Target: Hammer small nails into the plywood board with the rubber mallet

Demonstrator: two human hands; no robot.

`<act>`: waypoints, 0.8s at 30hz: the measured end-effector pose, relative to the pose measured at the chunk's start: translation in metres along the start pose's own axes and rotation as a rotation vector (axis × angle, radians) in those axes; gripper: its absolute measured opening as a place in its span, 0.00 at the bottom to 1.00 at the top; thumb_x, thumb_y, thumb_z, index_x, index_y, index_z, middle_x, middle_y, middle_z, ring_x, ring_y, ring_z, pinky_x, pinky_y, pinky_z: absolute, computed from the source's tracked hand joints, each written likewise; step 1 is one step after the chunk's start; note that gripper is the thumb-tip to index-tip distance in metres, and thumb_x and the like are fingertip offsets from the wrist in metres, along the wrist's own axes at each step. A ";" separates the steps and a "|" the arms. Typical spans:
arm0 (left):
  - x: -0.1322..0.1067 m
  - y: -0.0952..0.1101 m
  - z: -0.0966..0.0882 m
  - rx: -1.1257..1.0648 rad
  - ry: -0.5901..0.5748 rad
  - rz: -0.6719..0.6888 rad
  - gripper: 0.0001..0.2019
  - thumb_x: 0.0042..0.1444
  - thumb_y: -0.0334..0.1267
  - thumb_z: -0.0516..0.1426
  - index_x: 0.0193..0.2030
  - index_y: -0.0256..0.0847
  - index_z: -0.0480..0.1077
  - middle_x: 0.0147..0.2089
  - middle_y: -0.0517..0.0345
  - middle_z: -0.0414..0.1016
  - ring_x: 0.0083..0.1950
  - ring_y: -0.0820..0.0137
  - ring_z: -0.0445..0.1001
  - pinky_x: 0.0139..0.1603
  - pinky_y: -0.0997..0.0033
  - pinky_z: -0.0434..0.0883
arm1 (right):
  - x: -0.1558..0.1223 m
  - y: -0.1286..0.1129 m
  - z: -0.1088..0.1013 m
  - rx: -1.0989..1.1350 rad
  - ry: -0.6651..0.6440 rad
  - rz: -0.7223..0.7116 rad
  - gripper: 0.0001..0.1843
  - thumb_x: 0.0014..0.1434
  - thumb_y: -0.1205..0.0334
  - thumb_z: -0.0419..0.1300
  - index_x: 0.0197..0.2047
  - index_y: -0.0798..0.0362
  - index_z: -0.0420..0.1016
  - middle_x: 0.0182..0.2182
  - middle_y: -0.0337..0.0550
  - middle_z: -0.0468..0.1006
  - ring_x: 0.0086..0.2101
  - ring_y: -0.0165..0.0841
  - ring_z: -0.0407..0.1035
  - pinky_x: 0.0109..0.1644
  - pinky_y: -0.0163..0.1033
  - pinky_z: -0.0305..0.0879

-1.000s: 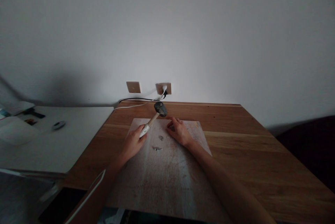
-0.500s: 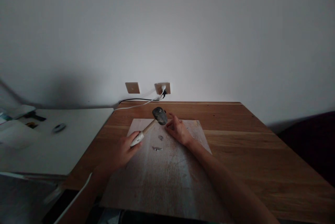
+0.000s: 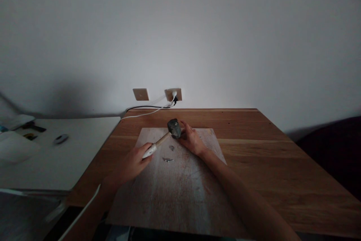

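Note:
My left hand is wrapped round the white grip of a mallet with a dark, worn head and a wooden shaft. The mallet's head hangs over the far part of a pale board, right beside my right hand. That hand rests low over the board, its index finger raised and the thumb side pinched together. Whatever sits in the pinch is hidden behind the mallet head. Two small groups of thin metal pieces that look like nails lie on the board between my hands.
Beneath the board is a wooden table against a white wall. Cords run along its back edge to a socket. On the left, a white table carries a computer mouse and other items.
The mallet head has dropped and shifted slightly right, closer to my right hand, whose fingertips it now partly covers. My right hand has stayed in about the same place.

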State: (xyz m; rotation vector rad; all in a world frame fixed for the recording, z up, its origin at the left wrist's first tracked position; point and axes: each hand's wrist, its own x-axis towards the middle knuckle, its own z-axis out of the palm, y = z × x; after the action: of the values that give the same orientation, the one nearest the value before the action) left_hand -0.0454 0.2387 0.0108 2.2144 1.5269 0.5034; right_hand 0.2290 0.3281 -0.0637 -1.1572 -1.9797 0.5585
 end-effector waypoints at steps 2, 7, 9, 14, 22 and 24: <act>-0.001 -0.001 0.001 0.010 -0.005 -0.006 0.13 0.61 0.40 0.55 0.49 0.44 0.75 0.43 0.51 0.82 0.43 0.58 0.80 0.43 0.65 0.72 | 0.000 -0.001 -0.001 -0.033 0.018 -0.019 0.48 0.53 0.70 0.66 0.72 0.48 0.50 0.48 0.47 0.81 0.52 0.43 0.73 0.57 0.51 0.68; -0.002 -0.003 0.003 0.033 -0.008 -0.014 0.14 0.62 0.40 0.55 0.52 0.44 0.74 0.46 0.51 0.82 0.45 0.58 0.80 0.45 0.64 0.72 | -0.002 -0.001 -0.001 -0.065 0.027 -0.049 0.49 0.52 0.70 0.64 0.73 0.51 0.49 0.58 0.56 0.73 0.57 0.47 0.67 0.62 0.57 0.64; -0.003 -0.003 0.003 0.045 -0.011 -0.013 0.15 0.63 0.40 0.54 0.54 0.45 0.74 0.48 0.50 0.82 0.47 0.58 0.80 0.47 0.64 0.72 | -0.002 0.000 0.000 -0.060 0.027 -0.053 0.48 0.52 0.69 0.64 0.73 0.51 0.49 0.60 0.57 0.71 0.59 0.48 0.65 0.63 0.58 0.63; -0.003 0.002 0.001 0.095 -0.032 -0.040 0.17 0.64 0.39 0.53 0.58 0.42 0.72 0.52 0.47 0.81 0.51 0.57 0.79 0.52 0.62 0.71 | -0.002 0.003 0.000 -0.034 0.020 -0.062 0.49 0.51 0.69 0.63 0.73 0.50 0.49 0.59 0.55 0.70 0.58 0.47 0.65 0.63 0.58 0.62; -0.003 0.004 -0.002 0.082 -0.059 -0.061 0.17 0.65 0.40 0.52 0.58 0.42 0.72 0.50 0.47 0.81 0.48 0.57 0.80 0.49 0.62 0.72 | -0.002 -0.002 -0.003 -0.035 -0.003 -0.053 0.47 0.53 0.70 0.62 0.73 0.50 0.50 0.53 0.50 0.77 0.54 0.46 0.67 0.61 0.56 0.63; -0.005 0.003 -0.003 0.060 -0.050 -0.067 0.17 0.64 0.40 0.52 0.57 0.43 0.72 0.49 0.49 0.82 0.48 0.58 0.80 0.50 0.63 0.72 | -0.003 -0.003 -0.003 -0.055 -0.006 -0.047 0.45 0.54 0.70 0.63 0.72 0.51 0.51 0.50 0.49 0.79 0.54 0.46 0.67 0.61 0.56 0.62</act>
State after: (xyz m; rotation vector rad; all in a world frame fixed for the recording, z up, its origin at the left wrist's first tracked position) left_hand -0.0458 0.2334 0.0148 2.1950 1.6037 0.3837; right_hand 0.2302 0.3243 -0.0608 -1.1402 -2.0335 0.4868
